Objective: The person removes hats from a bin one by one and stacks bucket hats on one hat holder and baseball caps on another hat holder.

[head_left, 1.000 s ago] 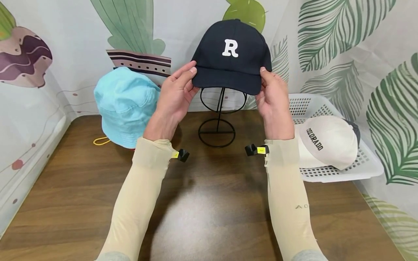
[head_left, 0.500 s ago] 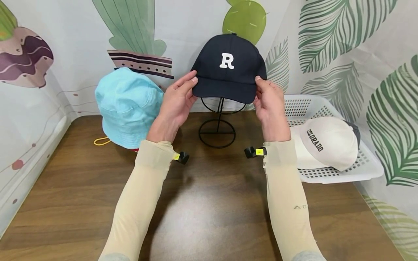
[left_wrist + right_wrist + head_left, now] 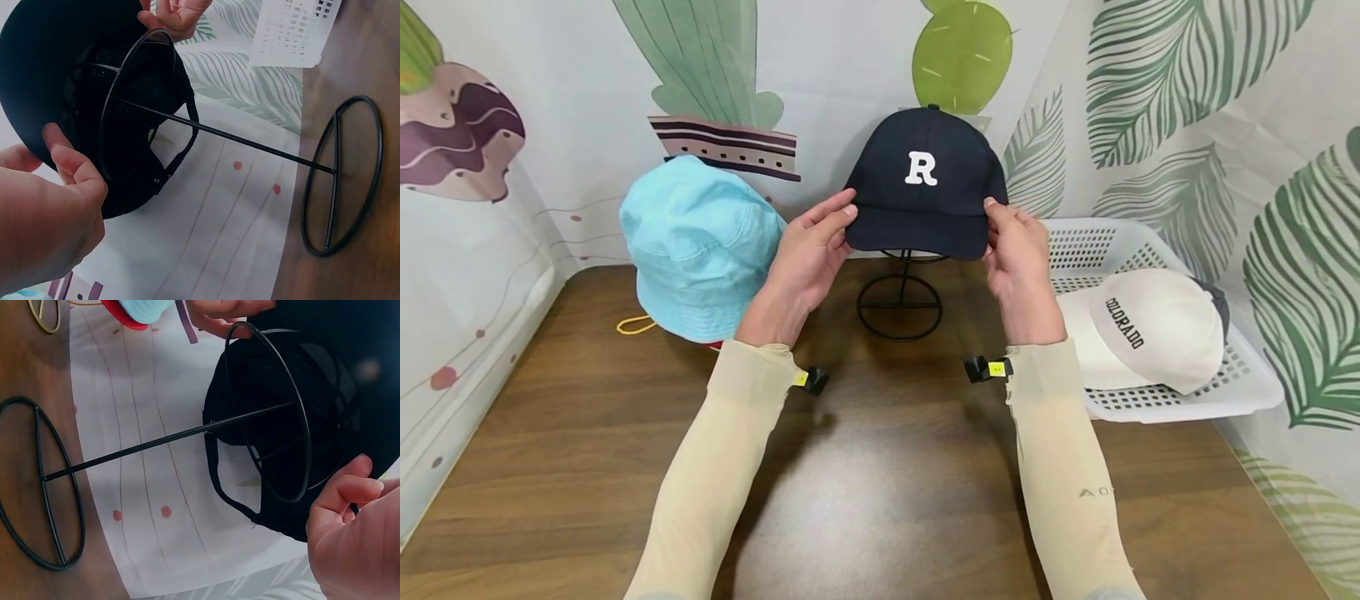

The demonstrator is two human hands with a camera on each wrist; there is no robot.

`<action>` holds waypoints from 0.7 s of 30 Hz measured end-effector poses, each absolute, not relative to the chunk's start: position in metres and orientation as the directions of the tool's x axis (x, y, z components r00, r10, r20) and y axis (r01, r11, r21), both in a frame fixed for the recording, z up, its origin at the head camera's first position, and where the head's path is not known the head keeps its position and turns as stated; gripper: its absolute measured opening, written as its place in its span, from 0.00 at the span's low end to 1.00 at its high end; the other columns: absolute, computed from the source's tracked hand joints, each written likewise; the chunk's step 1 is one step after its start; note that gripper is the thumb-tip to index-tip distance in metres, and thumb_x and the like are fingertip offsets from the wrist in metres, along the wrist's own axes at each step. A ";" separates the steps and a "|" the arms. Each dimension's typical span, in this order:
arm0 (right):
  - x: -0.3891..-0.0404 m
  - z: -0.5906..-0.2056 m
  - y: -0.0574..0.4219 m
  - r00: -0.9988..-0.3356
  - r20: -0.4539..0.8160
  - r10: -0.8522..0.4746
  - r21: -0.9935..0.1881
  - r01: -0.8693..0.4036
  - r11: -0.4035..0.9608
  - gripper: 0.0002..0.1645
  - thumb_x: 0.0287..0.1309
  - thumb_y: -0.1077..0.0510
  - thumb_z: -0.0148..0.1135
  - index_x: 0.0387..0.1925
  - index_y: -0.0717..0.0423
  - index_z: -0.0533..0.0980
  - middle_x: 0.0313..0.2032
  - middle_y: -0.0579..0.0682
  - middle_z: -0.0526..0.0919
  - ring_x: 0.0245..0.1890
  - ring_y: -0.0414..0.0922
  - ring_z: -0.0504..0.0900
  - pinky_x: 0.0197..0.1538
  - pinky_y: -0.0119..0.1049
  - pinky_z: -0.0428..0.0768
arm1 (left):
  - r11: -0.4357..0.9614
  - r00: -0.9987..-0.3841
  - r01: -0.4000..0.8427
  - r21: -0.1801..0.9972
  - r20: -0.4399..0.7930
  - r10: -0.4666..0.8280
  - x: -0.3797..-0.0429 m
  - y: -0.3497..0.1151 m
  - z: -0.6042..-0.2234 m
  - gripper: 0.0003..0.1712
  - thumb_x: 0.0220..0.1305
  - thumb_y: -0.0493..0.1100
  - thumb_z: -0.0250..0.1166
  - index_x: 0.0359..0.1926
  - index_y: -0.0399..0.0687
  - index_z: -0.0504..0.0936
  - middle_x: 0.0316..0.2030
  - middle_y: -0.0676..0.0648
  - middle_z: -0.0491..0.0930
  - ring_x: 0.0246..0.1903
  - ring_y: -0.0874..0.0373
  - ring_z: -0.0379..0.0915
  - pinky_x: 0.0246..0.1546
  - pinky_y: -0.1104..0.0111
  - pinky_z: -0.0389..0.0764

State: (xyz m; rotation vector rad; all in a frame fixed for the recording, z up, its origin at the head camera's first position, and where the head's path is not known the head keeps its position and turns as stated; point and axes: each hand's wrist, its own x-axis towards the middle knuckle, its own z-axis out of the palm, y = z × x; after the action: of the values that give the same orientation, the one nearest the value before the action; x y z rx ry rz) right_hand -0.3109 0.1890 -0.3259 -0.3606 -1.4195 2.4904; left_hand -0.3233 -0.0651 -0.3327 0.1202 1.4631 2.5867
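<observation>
A navy baseball cap [image 3: 917,196] with a white letter R sits over the top of a black wire hat stand [image 3: 899,304], its brim facing me. My left hand [image 3: 808,250] pinches the brim's left side between thumb and fingers. On the opposite side, my right hand [image 3: 1021,254] pinches the brim near its corner. From below, the left wrist view shows the stand's upper ring [image 3: 111,125] inside the cap's opening. The right wrist view shows the cap's back strap [image 3: 215,469] hanging behind the stand's stem. The stand's round base rests on the table.
A light blue bucket hat [image 3: 696,242] stands at the left, a yellow cord loop [image 3: 635,325] beside it. At the right, a white plastic basket [image 3: 1232,396] holds a cream cap [image 3: 1157,329] lettered COLORADO, with something dark behind it. A patterned cloth [image 3: 842,50] hangs behind the wooden table [image 3: 865,500].
Both hands have lowered the navy cap, so it hides more of the stand's upper ring. The bucket hat and the basket have stayed in place.
</observation>
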 end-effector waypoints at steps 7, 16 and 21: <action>-0.301 -0.332 0.189 -0.930 -0.092 0.356 -0.880 -0.091 -0.466 0.15 0.72 0.60 0.66 0.29 0.56 0.72 0.27 0.47 0.75 0.24 0.40 0.75 0.26 0.28 0.75 | -0.479 -0.980 -0.104 0.872 -0.008 0.199 -0.318 -0.068 -0.342 0.26 0.77 0.36 0.63 0.73 0.45 0.77 0.71 0.50 0.71 0.50 0.59 0.80 0.46 0.72 0.81; -0.296 -0.345 0.191 -0.934 -0.060 0.354 -0.887 -0.113 -0.448 0.12 0.71 0.63 0.66 0.30 0.57 0.74 0.28 0.48 0.77 0.24 0.40 0.76 0.28 0.29 0.77 | -0.469 -0.978 -0.111 0.876 -0.011 0.210 -0.315 -0.070 -0.355 0.24 0.75 0.35 0.65 0.70 0.47 0.79 0.43 0.49 0.78 0.32 0.60 0.80 0.39 0.72 0.82; -0.294 -0.349 0.191 -0.935 -0.046 0.351 -0.899 -0.115 -0.424 0.16 0.71 0.63 0.66 0.26 0.57 0.73 0.25 0.47 0.75 0.23 0.40 0.74 0.28 0.29 0.75 | -0.437 -0.978 -0.104 0.894 -0.013 0.207 -0.313 -0.072 -0.360 0.24 0.76 0.35 0.65 0.70 0.48 0.78 0.41 0.49 0.79 0.31 0.60 0.79 0.39 0.71 0.81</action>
State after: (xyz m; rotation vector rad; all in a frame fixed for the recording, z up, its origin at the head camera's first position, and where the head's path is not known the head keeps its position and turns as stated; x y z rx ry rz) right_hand -0.2942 0.1907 -0.3495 -0.3297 -1.4985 2.4159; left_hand -0.3134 -0.0716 -0.3601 0.1464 1.5524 2.5133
